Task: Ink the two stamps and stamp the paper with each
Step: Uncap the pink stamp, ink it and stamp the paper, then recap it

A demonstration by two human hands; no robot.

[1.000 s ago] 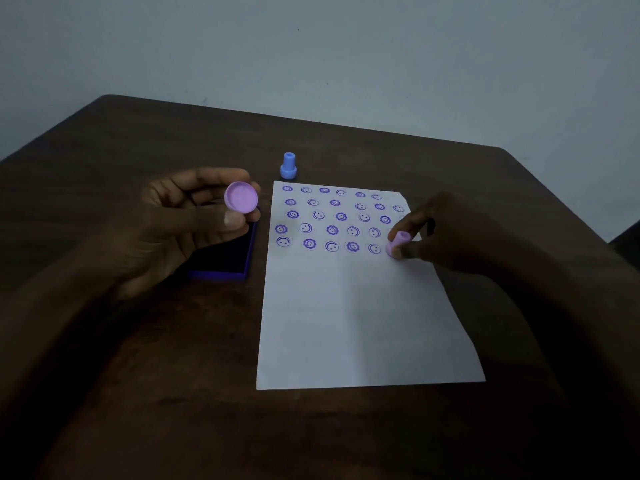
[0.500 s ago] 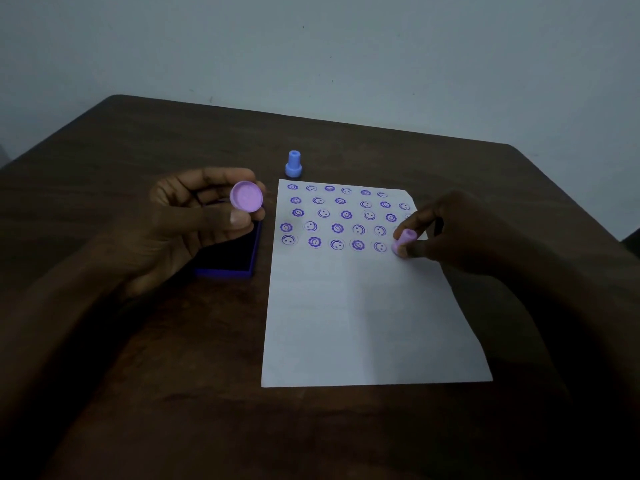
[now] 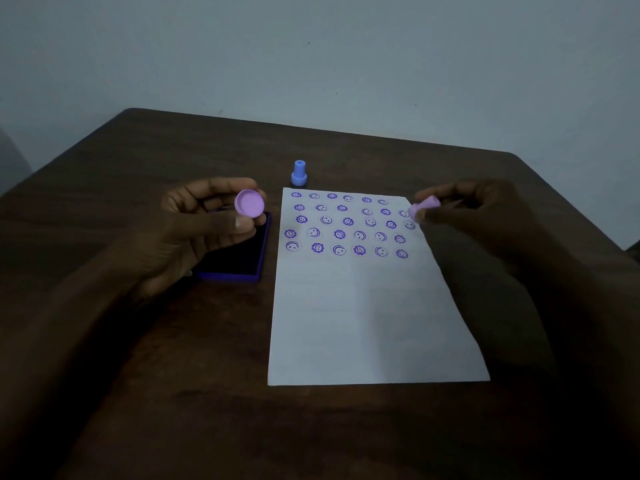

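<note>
Ink pad (image 3: 239,258) left of paper (image 3: 363,306), stamp (image 3: 299,173) behind paper, all on table (image 3: 173,393)

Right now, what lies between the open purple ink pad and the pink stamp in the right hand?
Head view: the white paper, its stamped rows of purple faces, spans from ink pad to pink stamp in right hand.

One head-worn view looks forward and down, close over the table (image 3: 138,341).
</note>
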